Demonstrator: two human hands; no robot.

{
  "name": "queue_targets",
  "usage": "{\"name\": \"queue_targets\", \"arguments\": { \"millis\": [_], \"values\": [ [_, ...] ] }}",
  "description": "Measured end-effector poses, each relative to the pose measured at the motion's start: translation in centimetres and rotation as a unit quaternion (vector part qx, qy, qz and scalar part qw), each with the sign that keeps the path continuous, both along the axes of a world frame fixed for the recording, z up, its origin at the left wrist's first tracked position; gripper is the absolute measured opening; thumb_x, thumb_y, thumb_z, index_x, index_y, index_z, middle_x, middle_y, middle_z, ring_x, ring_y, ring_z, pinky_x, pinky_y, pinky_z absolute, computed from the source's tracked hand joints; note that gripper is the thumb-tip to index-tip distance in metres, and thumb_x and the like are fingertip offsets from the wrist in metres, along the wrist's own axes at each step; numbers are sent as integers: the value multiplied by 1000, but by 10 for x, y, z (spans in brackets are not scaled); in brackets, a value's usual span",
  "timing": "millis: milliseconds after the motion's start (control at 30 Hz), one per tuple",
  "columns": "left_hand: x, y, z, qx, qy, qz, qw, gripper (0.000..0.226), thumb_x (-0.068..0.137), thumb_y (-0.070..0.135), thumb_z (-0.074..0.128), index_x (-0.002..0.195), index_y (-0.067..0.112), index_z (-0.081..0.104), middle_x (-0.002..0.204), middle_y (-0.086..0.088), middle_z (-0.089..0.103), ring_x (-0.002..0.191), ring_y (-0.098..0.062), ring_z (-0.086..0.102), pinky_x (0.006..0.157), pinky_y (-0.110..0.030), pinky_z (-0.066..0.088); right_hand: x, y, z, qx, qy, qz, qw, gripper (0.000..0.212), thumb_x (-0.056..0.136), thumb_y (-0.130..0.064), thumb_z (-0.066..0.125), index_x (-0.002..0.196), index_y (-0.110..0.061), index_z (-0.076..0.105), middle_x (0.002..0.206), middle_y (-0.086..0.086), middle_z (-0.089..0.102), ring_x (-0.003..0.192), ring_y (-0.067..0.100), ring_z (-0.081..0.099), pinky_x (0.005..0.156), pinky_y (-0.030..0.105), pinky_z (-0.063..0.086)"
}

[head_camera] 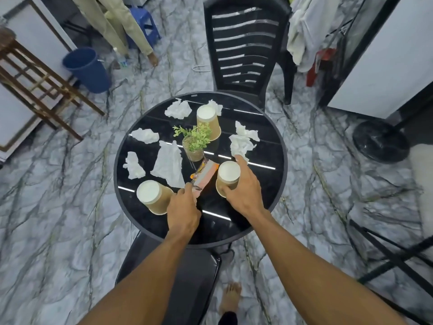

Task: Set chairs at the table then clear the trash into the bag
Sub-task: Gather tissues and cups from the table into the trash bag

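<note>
Both arms reach forward over the counter (264, 181). The right hand (243, 191) curls round an upturned paper cup (228, 175). The left hand (184, 207), just beside it, pinches a wrapper (203, 175). There are three paper cups in all, at least six crumpled tissues (169, 164) beyond the hands, and two chairs (246, 55).

Both forearms (304, 254) bare, in view from lower frame edge up to wrists; upper arms out of frame. Left hand (182, 207) bare, back and knuckles showing. Right hand (243, 191) bare likewise, back, thumb and forefinger showing. One foot (230, 299) bare, toes visible, near bottom centre; which foot, cannot tell. Black trouser leg (227, 319) ends at ankle, only hem in view at frame edge.
</note>
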State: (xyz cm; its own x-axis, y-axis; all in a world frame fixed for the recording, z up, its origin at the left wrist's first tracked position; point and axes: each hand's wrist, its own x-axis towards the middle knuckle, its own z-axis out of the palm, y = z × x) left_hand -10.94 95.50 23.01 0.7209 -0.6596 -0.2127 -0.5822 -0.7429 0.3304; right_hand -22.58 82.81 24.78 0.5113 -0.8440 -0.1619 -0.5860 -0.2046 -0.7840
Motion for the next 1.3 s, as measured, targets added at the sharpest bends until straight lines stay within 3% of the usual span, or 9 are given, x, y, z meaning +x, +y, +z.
{"name": "queue_targets", "arguments": {
  "millis": [133, 267, 367, 533, 833, 967, 1067, 1200, 1300],
  "values": [
    [-5, -4, 10, -31, -24, -18, 999, 17, 76, -5, 56, 80, 10, 56, 78, -7, 64, 73, -29, 55, 59, -37, 41, -12, 5, 8, -4, 6, -2, 1000, 88, 77, -31, 81, 149, -32, 31, 146, -2, 50, 135, 21, 45, 110, 38, 39],
    [-14, -13, 29, -55, -8, -31, 998, 11, 76, -3, 55, 68, 5, 53, 65, -5, 54, 63, -27, 52, 55, -40, 41, -27, 9, 21, -17, -4, 7, 1000, 80, 78, -27, 80, 146, -29, 38, 141, -4, 53, 132, 19, 46, 106, 33, 39],
    [-23, -20, 37, -104, 31, -24, 994, 12, 76, -2, 56, 66, 2, 57, 61, -9, 57, 59, -30, 54, 53, -40, 44, -42, 11, 31, -25, -13, -6, 1000, 76, 75, -23, 81, 140, -30, 43, 134, -6, 57, 128, 19, 50, 101, 31, 41],
    [-58, -38, 58, -159, 84, -45, 983, 15, 80, 2, 60, 67, 7, 64, 64, -6, 63, 58, -21, 50, 50, -17, 36, -91, 8, 47, -28, -15, -41, 999, 75, 73, -23, 81, 138, -31, 44, 133, -7, 56, 124, 21, 52, 102, 44, 48],
    [-232, -89, 86, -174, 113, -208, 956, 9, 83, 16, 67, 80, 13, 76, 71, -2, 71, 69, -22, 64, 65, -33, 49, -289, 15, 66, -30, -5, -210, 977, 72, 74, -27, 81, 139, -30, 48, 136, -3, 56, 126, 21, 51, 100, 36, 46],
    [-356, -93, 89, -178, 146, -305, 924, 8, 84, 10, 71, 88, 9, 78, 77, -6, 73, 71, -25, 65, 71, -37, 54, -419, 46, 71, -49, 16, -316, 947, 76, 70, -31, 80, 139, -29, 48, 138, -6, 57, 129, 19, 50, 108, 41, 44],
    [-461, -80, 84, -167, 177, -387, 889, 9, 83, 11, 72, 89, 12, 78, 76, -2, 72, 71, -23, 65, 72, -39, 56, -518, 90, 76, -43, 35, -395, 917, 77, 73, -26, 80, 142, -23, 47, 139, -1, 56, 130, 20, 49, 107, 32, 39],
    [-602, -44, 81, -149, 213, -493, 830, 16, 83, 8, 72, 97, 10, 81, 87, -5, 77, 76, -16, 64, 72, -19, 42, -638, 161, 70, -36, 44, -501, 864, 77, 75, -25, 79, 143, -22, 45, 143, 2, 53, 134, 24, 46, 108, 38, 40],
    [-697, -11, 75, -115, 218, -560, 791, 16, 84, 9, 72, 96, 12, 81, 83, -5, 77, 76, -21, 67, 68, -22, 40, -718, 219, 58, -16, 47, -571, 819, 80, 74, -25, 80, 145, -21, 44, 145, 4, 53, 135, 27, 46, 110, 42, 41]
  ]
}}
